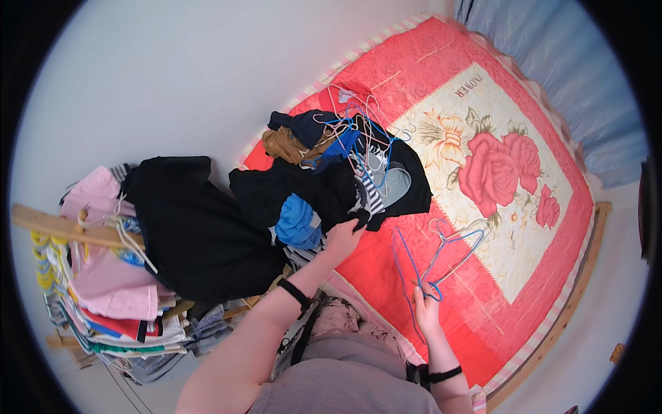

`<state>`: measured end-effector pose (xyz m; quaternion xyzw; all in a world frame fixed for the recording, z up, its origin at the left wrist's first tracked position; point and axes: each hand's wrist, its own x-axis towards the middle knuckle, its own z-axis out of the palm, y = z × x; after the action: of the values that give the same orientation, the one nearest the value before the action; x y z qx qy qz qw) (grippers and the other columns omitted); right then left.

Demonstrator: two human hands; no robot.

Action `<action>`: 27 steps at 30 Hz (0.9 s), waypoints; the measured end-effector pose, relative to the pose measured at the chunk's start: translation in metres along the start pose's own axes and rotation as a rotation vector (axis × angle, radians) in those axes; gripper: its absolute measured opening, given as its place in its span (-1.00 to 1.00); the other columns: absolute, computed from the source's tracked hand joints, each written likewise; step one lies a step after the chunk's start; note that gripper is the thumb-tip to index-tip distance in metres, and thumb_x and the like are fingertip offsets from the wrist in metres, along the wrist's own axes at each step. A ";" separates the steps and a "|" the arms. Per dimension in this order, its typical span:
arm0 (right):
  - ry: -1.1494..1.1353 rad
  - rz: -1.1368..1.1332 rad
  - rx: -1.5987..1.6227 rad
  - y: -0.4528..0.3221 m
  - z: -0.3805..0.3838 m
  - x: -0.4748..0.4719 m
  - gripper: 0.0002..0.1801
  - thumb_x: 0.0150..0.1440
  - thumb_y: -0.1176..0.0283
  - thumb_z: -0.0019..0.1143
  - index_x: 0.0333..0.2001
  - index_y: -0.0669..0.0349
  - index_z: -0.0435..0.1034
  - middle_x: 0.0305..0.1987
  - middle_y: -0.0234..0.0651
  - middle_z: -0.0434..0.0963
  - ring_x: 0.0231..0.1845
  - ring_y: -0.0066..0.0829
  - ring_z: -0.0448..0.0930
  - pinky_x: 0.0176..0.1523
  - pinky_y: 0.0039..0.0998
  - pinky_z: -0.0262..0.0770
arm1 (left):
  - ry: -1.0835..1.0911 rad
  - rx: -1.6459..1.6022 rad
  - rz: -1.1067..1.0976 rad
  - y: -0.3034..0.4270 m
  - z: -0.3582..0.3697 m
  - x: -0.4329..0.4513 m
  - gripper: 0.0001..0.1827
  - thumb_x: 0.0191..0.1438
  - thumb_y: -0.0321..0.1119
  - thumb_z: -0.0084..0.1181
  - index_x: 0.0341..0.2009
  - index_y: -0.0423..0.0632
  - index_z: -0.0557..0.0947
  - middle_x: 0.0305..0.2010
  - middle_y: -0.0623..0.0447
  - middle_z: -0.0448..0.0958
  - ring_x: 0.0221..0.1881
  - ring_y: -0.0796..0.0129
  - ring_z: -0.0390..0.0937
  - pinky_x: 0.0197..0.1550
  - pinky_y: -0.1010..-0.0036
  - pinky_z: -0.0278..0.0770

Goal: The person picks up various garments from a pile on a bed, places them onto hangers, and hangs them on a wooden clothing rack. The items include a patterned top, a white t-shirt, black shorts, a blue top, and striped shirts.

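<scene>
My left hand [345, 239] reaches to the near edge of a pile of clothes on the bed, its fingers closed on a black garment [362, 216]. A bunched blue cloth [298, 222] lies left of that hand. My right hand [427, 306] holds several wire clothes hangers [433, 261], blue and whitish, above the red quilt [385, 269]. More hangers [357, 124] lie tangled on the far part of the pile, over a navy garment [305, 127], a brown garment [289, 147] and black-and-white striped cloth [373, 191]. A rounded grey item [397, 187] shows beneath them.
At left, a wooden clothes rack [62, 225] carries several garments, among them a pink shirt [111, 295] and a large black garment [201, 238]. A rose-patterned panel [491, 171] covers the quilt's middle. A blue curtain [548, 77] hangs at the far right, and a wooden bed rail [569, 300] edges the bed.
</scene>
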<state>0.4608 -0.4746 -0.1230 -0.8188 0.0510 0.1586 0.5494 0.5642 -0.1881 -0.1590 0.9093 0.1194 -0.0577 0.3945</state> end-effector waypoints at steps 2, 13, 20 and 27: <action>-0.069 -0.001 0.068 -0.031 0.004 0.010 -0.69 0.21 0.39 0.05 0.01 0.27 0.42 -0.56 -0.55 0.29 -0.54 -0.74 0.28 -0.44 -0.61 0.24 | 0.008 -0.082 0.079 0.033 -0.021 -0.030 -0.71 0.09 -0.15 0.14 -0.39 -0.14 0.59 -0.52 -0.21 0.50 -0.43 -0.08 0.51 -0.46 0.21 0.38; -0.355 -0.285 0.103 -0.119 0.032 0.014 -0.90 0.14 0.47 0.11 -0.32 0.29 0.47 -0.57 -0.53 0.43 -0.51 -0.71 0.40 -0.43 -0.57 0.32 | 0.116 -0.656 0.343 0.080 -0.048 -0.141 -0.75 0.01 -0.36 0.24 -0.23 -0.18 0.55 -0.42 0.01 0.52 -0.47 0.34 0.50 -0.39 0.43 0.44; -0.509 -0.242 0.386 -0.174 0.004 -0.007 -0.83 0.21 0.47 -0.02 -0.40 0.30 0.45 -0.50 -0.45 0.52 -0.47 -0.70 0.45 -0.31 -0.63 0.35 | 0.102 -0.203 0.303 0.057 -0.055 -0.177 -0.26 -0.15 -0.25 0.40 0.14 -0.14 0.39 0.00 -0.07 0.37 0.06 0.17 0.41 0.07 0.37 0.40; -0.450 -0.349 0.622 -0.230 -0.044 -0.047 -0.66 0.28 0.34 -0.13 -0.46 0.28 0.47 -0.59 -0.44 0.49 -0.64 -0.77 0.27 -0.52 -0.67 0.12 | 0.200 -0.056 0.253 0.034 -0.016 -0.171 -0.79 -0.05 -0.35 0.25 -0.28 -0.10 0.61 0.01 -0.13 0.43 0.08 0.00 0.40 0.08 0.30 0.40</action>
<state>0.4849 -0.4289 0.1103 -0.5552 -0.1643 0.2148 0.7865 0.4083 -0.2279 -0.0903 0.9068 0.0442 0.0864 0.4102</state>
